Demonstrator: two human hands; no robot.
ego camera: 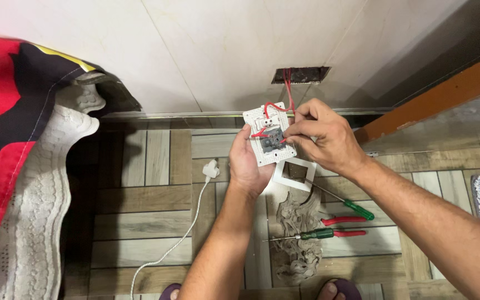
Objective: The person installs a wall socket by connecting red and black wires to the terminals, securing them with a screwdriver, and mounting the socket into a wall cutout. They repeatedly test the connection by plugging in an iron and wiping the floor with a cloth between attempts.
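Between both hands (284,147), wired switch plate (268,140).

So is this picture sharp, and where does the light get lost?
Head view: evenly lit and sharp on the switch plate, left hand and right hand; no strong glare on the wall; deep shadow beside the blanket; straight floor lines bend slightly at the edges.

white frame (294,174) | green screwdrivers (359,209) | red-handled pliers (343,221) | white plug cable (211,169) | red-black cloth (6,111)

White tiled wall (206,50) meets wood-look floor tiles (145,205); orange door frame (445,91) at right
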